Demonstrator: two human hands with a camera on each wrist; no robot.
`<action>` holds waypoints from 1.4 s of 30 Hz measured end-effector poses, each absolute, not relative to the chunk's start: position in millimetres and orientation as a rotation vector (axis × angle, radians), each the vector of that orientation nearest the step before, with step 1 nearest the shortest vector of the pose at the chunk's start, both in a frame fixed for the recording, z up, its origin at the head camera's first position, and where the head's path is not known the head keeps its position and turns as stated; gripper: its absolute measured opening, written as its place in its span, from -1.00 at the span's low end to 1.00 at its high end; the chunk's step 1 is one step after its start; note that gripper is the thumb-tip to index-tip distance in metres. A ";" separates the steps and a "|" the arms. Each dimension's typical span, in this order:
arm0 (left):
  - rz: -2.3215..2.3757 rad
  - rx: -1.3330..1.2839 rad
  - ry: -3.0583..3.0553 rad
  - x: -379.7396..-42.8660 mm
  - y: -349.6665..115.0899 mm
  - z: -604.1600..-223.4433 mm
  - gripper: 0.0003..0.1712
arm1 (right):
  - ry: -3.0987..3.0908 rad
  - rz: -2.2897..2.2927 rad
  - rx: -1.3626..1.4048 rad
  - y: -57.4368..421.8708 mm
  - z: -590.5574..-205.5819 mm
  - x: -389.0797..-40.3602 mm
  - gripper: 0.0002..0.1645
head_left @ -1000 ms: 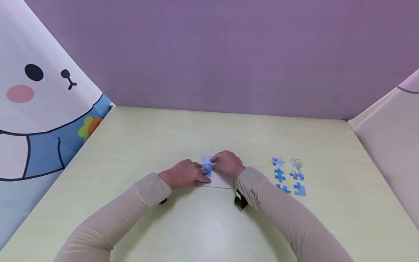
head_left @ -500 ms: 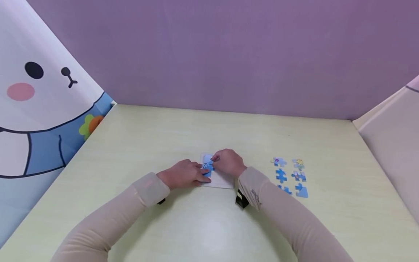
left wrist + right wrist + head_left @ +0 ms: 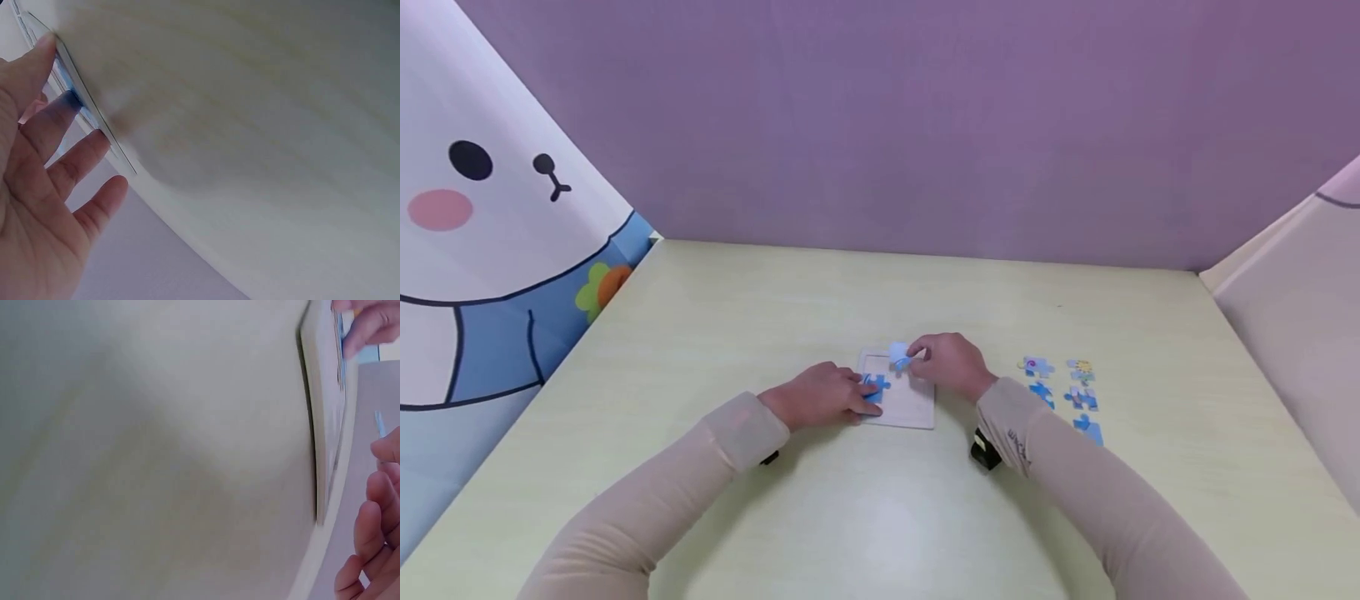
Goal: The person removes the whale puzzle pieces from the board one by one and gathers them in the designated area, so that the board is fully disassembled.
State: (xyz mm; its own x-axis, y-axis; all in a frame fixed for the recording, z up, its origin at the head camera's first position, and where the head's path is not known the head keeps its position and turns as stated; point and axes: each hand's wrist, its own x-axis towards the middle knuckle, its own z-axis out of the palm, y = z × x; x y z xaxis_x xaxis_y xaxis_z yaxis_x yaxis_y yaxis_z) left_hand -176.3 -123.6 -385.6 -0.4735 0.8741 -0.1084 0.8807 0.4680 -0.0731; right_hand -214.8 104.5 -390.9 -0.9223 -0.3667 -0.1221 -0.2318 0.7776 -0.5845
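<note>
A square, pale puzzle tray (image 3: pixel 916 410) lies on the table between the hands. My right hand (image 3: pixel 953 360) pinches a light blue and white puzzle piece (image 3: pixel 898 352) over the tray's far side; only a thin edge of that piece (image 3: pixel 379 423) shows in the right wrist view. At the tray's left, my left hand (image 3: pixel 822 395) keeps its fingers spread over the rim and a blue puzzle piece (image 3: pixel 877 388) lying in the tray. In the left wrist view the thumb and fingertips of the left hand (image 3: pixel 44 144) touch the tray's edge (image 3: pixel 94 106) and the blue piece.
Right of the tray, several loose puzzle pieces (image 3: pixel 1082 399) lie in two columns, partly covered by the right sleeve (image 3: pixel 1060 446). A purple panel (image 3: pixel 925 125) stands behind the table (image 3: pixel 760 292), with a cartoon-printed panel (image 3: pixel 490 250) at the left.
The right hand has lifted the light blue piece off the tray's left side and moved right and slightly away with it. The left hand has stayed in place on the tray.
</note>
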 end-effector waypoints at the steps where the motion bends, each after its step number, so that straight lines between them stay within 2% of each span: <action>1: -0.182 1.568 2.639 -175.9 -123.8 -386.1 -0.63 | 2.746 -0.855 -0.467 107.6 -390.7 -214.8 -0.74; 15: -0.150 1.559 2.658 -174.2 -123.6 -386.8 -0.65 | 2.814 -0.744 -0.522 146.7 -389.5 -215.0 -0.73; 30: -0.179 1.521 2.655 -176.5 -123.3 -389.7 -0.65 | 2.832 -0.669 -0.437 180.8 -390.2 -214.3 -0.70; 42: -0.150 1.579 2.661 -175.9 -119.0 -390.5 -0.66 | 2.845 -0.564 -0.473 210.5 -389.2 -212.0 -0.72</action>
State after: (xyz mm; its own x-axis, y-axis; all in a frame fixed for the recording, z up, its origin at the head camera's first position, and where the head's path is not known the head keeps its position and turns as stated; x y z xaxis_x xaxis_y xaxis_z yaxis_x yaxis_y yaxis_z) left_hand -175.9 -119.0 -390.5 -0.4799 0.8730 -0.0869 0.8772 0.4762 -0.0610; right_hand -212.0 210.5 -389.2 -0.9283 -0.3468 -0.1339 -0.2695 0.8759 -0.4001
